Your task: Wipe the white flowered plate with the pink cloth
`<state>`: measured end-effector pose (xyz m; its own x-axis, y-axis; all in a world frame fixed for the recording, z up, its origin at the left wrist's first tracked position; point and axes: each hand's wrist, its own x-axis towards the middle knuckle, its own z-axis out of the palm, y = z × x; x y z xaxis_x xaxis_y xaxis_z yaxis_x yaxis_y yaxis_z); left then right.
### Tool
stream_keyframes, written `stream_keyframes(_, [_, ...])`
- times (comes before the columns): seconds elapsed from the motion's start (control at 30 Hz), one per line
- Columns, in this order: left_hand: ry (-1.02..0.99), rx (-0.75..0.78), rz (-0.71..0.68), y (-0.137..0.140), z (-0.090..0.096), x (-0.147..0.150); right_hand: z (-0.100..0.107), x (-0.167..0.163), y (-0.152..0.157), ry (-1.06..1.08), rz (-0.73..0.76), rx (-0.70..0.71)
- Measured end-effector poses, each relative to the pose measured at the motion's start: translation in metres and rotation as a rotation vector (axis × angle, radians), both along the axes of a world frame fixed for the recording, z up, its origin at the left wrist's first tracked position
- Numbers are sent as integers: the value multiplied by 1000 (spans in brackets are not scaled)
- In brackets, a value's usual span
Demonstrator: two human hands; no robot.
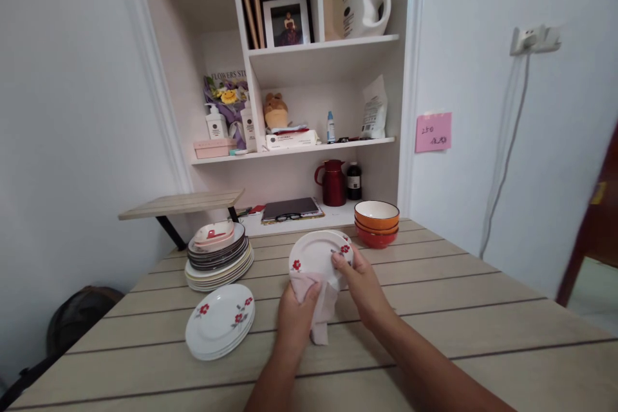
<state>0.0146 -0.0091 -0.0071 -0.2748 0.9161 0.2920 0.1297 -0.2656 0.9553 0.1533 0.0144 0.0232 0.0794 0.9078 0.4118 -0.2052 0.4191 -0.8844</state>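
A white plate with red flowers [316, 254] is tilted up between my hands over the middle of the table. My right hand [364, 290] grips its right edge, thumb on the face. My left hand [295, 315] is closed on a pale pink cloth [324, 312], which is pressed to the plate's lower left edge and hangs down below it. Behind the held plate, part of another flowered plate [344, 235] shows; the rest is hidden. To the left lies a short stack of matching flowered plates [219, 322].
A taller stack of plates [219, 264] with small bowls on top stands at the back left, near a raised wooden stand [181, 203]. Orange and red bowls [377, 225] are stacked at the back right. Behind the table [463, 328], shelves hold a red jug [333, 183] and a dark laptop [292, 208].
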Motion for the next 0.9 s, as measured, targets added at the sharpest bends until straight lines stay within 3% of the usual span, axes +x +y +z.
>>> stream_keyframes(0.23, [132, 111, 160, -5, 4, -4, 11, 9, -3, -113, -17, 91])
stream_keyframes(0.47, [131, 161, 191, -6, 7, -6, 10, 25, 8, -213, 148, 106])
stream_keyframes(0.57, [148, 145, 188, -6, 6, -7, 8, 26, 10, -225, 142, 102])
stream_keyframes(0.7, [244, 182, 216, -5, 4, -10, 10, 24, 7, -324, 16, 175])
stream_keyframes(0.8, [407, 225, 217, -4, 2, -13, 13, 24, 2, -445, -196, 317])
stream_keyframes(0.9, [532, 246, 227, -4, 1, -14, 16, 24, -3, -594, -296, 457])
